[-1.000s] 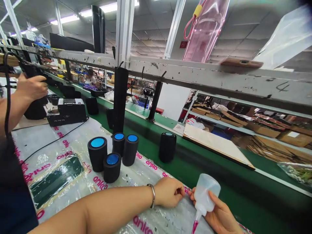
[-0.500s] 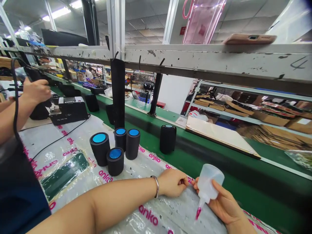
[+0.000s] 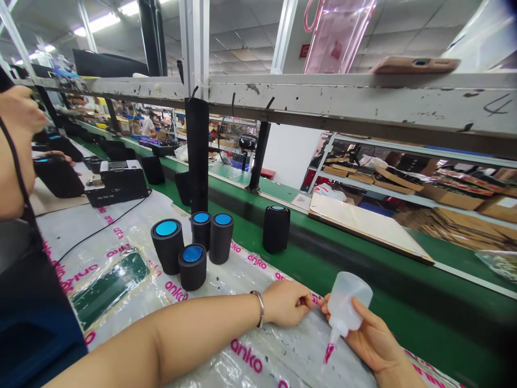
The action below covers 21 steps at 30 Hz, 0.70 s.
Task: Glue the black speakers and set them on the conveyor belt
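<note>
My right hand grips a translucent white squeeze bottle, tilted with its nozzle down; pink shows in the nozzle tip. Just left of the bottle, my left hand rests on the plastic-covered table, its fingers curled; whether anything is between them is hidden. A metal bangle circles the left wrist. Beyond the left forearm several dark grey cylinders with blue tops stand upright, the nearest being a short one. A black cylinder stands on the green conveyor.
At the left, a co-worker's arm reaches in beside a black device with a cable. A white board lies across the conveyor's far edge. Overhead, a metal shelf carries a phone and a pink transparent container.
The co-worker's hand has moved left and up, and a black object near it now shows more clearly. The black cylinder on the conveyor has shifted slightly left. Both my hands stay in place.
</note>
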Available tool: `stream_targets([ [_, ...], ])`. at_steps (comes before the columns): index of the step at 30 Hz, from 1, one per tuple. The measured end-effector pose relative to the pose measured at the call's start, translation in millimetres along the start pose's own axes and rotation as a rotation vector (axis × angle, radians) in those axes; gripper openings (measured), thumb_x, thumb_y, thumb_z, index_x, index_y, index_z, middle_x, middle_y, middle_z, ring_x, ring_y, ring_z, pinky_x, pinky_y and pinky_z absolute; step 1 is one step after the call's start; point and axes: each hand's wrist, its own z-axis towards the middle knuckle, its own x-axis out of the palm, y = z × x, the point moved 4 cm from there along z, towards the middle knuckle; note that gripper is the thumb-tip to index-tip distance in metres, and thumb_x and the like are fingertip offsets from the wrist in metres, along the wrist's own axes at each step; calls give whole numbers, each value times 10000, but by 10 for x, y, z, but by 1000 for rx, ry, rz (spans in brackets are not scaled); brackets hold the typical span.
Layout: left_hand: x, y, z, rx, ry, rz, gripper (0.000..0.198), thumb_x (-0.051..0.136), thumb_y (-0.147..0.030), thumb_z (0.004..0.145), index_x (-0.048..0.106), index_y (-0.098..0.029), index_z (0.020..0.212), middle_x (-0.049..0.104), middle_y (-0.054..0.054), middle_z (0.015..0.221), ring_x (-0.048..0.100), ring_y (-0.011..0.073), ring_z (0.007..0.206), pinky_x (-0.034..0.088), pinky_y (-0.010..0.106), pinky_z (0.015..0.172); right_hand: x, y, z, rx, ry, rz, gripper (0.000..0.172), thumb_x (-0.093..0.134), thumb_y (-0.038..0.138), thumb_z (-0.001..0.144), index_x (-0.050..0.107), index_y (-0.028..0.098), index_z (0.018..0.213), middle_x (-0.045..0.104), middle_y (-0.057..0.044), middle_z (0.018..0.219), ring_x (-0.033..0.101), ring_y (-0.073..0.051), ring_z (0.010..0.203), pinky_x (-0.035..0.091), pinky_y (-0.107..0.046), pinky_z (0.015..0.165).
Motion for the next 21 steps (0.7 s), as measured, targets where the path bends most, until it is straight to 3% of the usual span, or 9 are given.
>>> stream_targets([
  [7,-2,-20,2,-14,-1,5,193,530,-264,754,652,-215,895,671,-17,777,551,104,669,373,215,599,-121,-13,-53,27,-44,-14,371,758,381,1178,623,51,1279,203,-130,1255,56,-294,1223,64,-457,1102],
  [11,-9,-33,-1,-16,5,9,200,533,-261,757,656,-211,905,681,-12,795,565,109,684,385,214,609,-136,-10,-68,28,-60,-30,413,779,405,1162,616,48,1290,166,-125,1278,10,-296,1225,27,-449,1102],
  [14,-18,-44,-7,-17,8,10,209,530,-262,762,659,-212,918,686,-11,803,569,110,685,391,214,613,-136,-4,-69,18,-61,-42,412,784,404,1158,617,48,1282,159,-123,1282,17,-295,1225,71,-438,1110],
  [19,-28,-57,-15,-25,12,13,207,528,-254,761,662,-214,914,688,-13,795,567,109,676,391,215,610,-154,-13,-72,33,-76,-40,451,777,418,1161,589,35,1308,163,-148,1270,89,-310,1214,260,-411,1077],
  [21,-31,-58,-15,-28,13,12,205,530,-252,760,662,-212,912,687,-13,789,567,106,672,390,213,608,-156,-13,-77,36,-74,-41,450,782,417,1159,590,36,1303,157,-147,1274,99,-312,1211,269,-411,1074],
])
